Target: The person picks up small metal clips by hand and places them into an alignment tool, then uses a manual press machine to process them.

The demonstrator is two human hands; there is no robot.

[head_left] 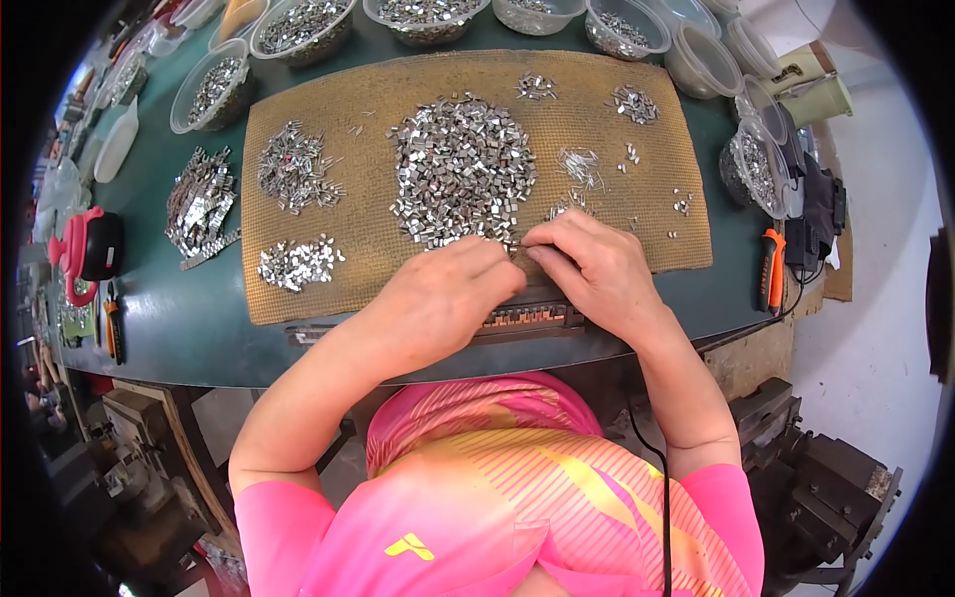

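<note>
In the head view, the left hand [438, 298] and the right hand [597, 269] are brought together at the near edge of the woven mat [328, 289], fingertips meeting at the 6 o'clock rim of the large pile of small metal pieces [461, 169]. The fingers of both hands are curled together, pinched near a few pieces at the pile's edge, though whether one is actually clamped cannot be told. A slotted metal strip [527, 318] is seen just beneath the hands, toward 6 o'clock, partly covered by them.
</note>
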